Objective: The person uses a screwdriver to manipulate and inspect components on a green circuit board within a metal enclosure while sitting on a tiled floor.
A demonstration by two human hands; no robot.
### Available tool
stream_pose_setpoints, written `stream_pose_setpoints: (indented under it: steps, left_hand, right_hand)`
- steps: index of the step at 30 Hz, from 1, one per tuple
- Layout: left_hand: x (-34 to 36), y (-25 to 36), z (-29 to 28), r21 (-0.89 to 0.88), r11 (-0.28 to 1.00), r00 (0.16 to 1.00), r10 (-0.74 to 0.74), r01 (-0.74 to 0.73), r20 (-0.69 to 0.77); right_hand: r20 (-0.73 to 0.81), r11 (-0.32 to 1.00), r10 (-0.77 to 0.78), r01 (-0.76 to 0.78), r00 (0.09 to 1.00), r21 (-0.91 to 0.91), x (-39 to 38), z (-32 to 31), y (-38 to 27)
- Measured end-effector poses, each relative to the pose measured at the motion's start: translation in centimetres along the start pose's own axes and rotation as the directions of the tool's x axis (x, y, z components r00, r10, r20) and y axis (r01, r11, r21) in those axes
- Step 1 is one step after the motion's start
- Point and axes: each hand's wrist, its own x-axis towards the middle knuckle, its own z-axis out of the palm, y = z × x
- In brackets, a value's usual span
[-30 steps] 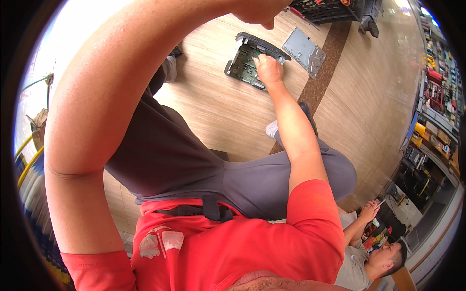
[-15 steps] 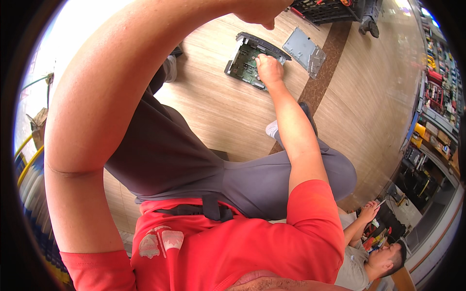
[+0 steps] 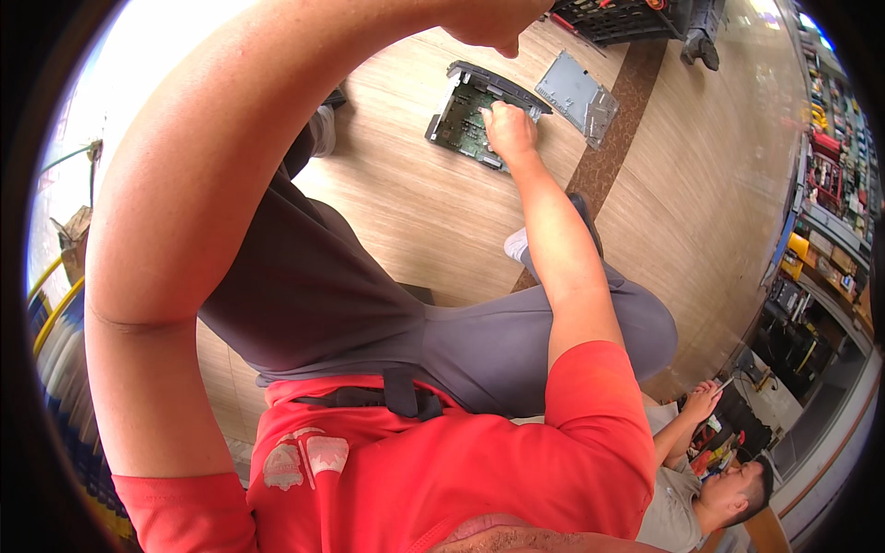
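Note:
On the floor ahead lies an opened dark electronic unit with a green circuit board inside. My right hand reaches down into it over the board, fingers curled and drawn together; whatever they pinch is too small or hidden to make out. A grey metal cover plate rests on the floor just right of the unit. My left hand is raised at the top edge, its arm arching high across the left. One finger or thumb points down, while the rest is cut off by the frame.
A black crate with tools stands at the top, beside a black object. Shelves of parts line the right. At lower right sits another person holding a phone. A brown strip crosses the floor.
My right hand has shifted slightly left over the circuit board. My left arm stays almost where it was.

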Motion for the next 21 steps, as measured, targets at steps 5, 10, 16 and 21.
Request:
stream_pose_setpoints:
  steps: [5, 10, 16, 21]
  left_hand:
    - [0.4, -0.1, 0.5, 0.022, 1.000, 1.000, 0.013, -0.013, -0.013]
    - [0.4, -0.2, 0.5, 0.035, 0.999, 1.000, -0.010, 0.009, 0.006]
    - [0.5, 0.2, 0.3, 0.028, 1.000, 1.000, 0.003, -0.003, -0.003]
    - [0.2, 0.0, 0.4, 0.022, 1.000, 1.000, -0.020, 0.020, 0.003]
  right_hand:
    - [-0.048, 0.999, -0.022, 0.023, 0.999, 0.027, 0.0, 0.0, 0.1]
    - [-0.063, 0.983, 0.059, -0.047, 0.996, 0.177, -0.2, 0.0, -0.3]
    - [-0.060, 0.965, 0.006, 0.010, 0.998, 0.262, 0.7, 0.7, 0.9]
    - [0.082, 0.994, 0.061, -0.068, 0.995, 0.085, 0.7, -1.3, -0.7]
